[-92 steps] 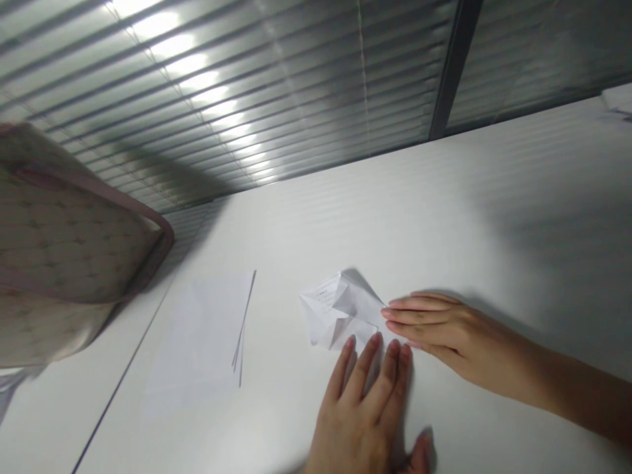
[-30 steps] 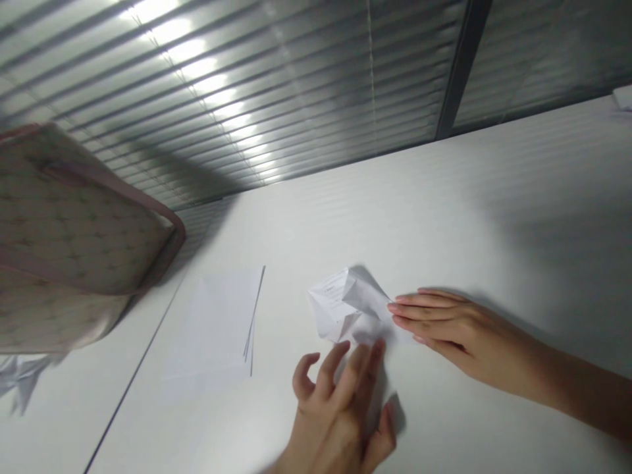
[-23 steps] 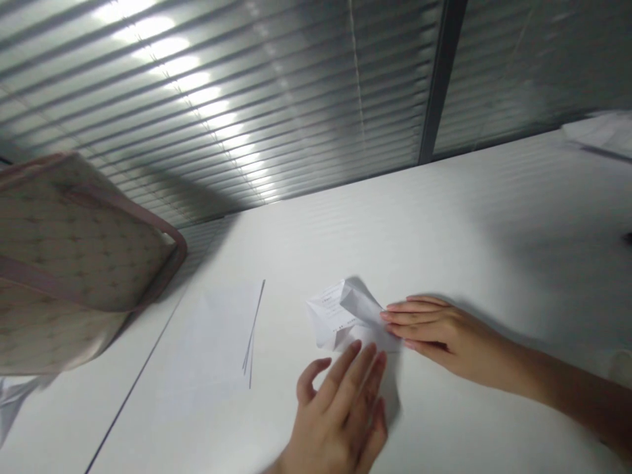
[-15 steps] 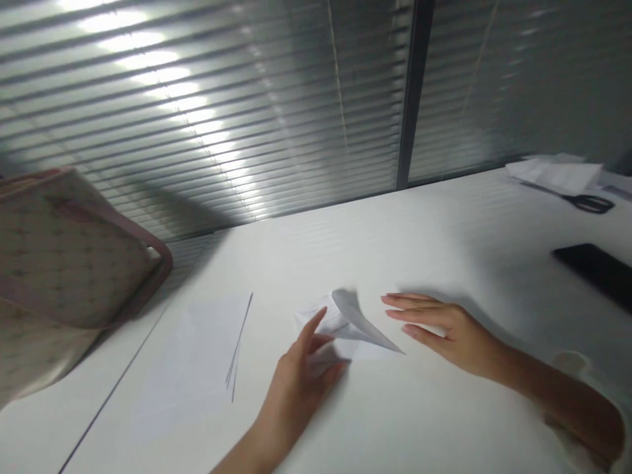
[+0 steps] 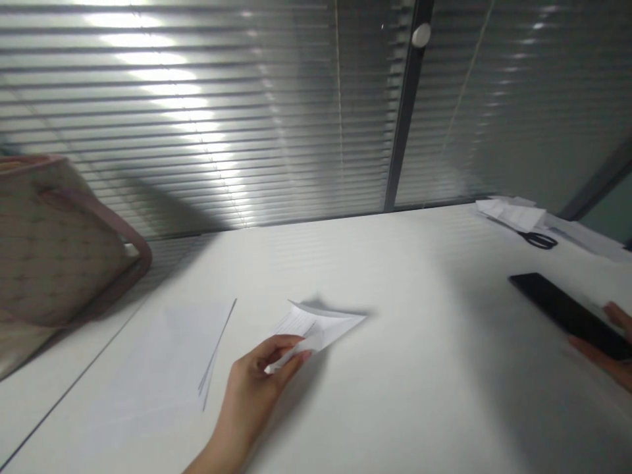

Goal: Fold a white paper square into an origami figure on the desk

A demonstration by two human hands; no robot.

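My left hand (image 5: 261, 382) pinches a small folded piece of white paper (image 5: 328, 322) between thumb and fingers, a little left of the table's middle. Some print shows on the paper, and one flap points to the right. My right hand (image 5: 609, 349), partly cut off by the right edge of the view, is at the near end of a black phone (image 5: 557, 299) lying flat. Its thumb and a finger are apart on either side of the phone; whether they touch it I cannot tell.
White sheets (image 5: 158, 362) lie on the white table (image 5: 395, 395) to the left. A patterned bag (image 5: 64, 243) stands at far left. Black-handled scissors (image 5: 540, 240) and folded papers (image 5: 513, 214) lie at back right. Glass with blinds (image 5: 296, 131) borders the table's far side.
My right hand has moved right, from beside the paper to the phone. My left hand has closed on the folded paper, which is turned differently. The view has shifted to the right.
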